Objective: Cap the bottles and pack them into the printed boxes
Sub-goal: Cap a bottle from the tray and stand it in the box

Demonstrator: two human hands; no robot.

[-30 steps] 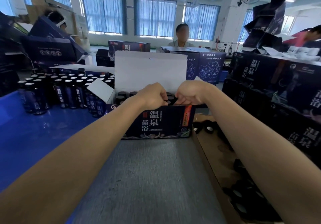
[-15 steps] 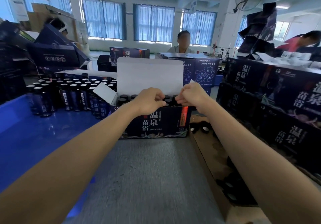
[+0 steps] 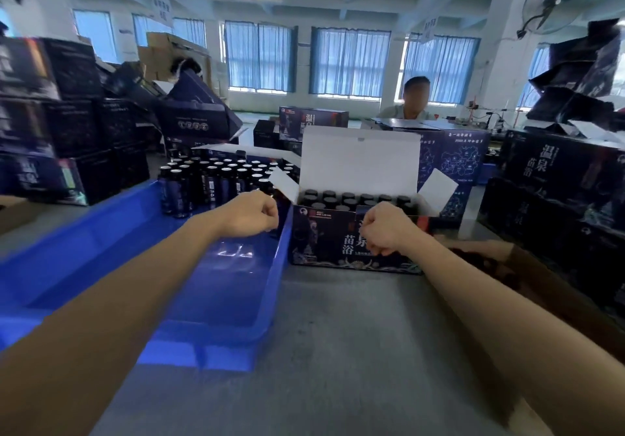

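Both hands have come back from the top edge of the printed box (image 3: 324,243), where they met a moment ago, and have drawn apart. My view has also swung left, so the blue tray now fills much more of it. I see the left hand (image 3: 250,214) over the tray's far right corner, just beside the box's left flap (image 3: 284,183), fingers curled. Its fingertips face away from me and I cannot tell whether they pinch anything. The right hand (image 3: 385,229) hangs before the box's front panel, clenched, with nothing showing in it.

The table (image 3: 338,351) is a flat, matt grey surface. The blue tray (image 3: 101,259) on its left is glossy moulded plastic with a rounded rim. The stacked boxes (image 3: 558,178) on the right are dark printed card; one reads 温泉 and 苗浴 in pale characters. The printed box stands on the table just beside the tray's right wall. It is of the same navy card, and its lid (image 3: 358,161) is raised and plain white inside. On its front I read 苗浴; the right hand covers part of the rest. Inside it, capped bottles (image 3: 348,196) stand in rows, round black caps up. More bottles (image 3: 216,178), dark and cylindrical with pale-ringed tops, stand crowded at the tray's far end.
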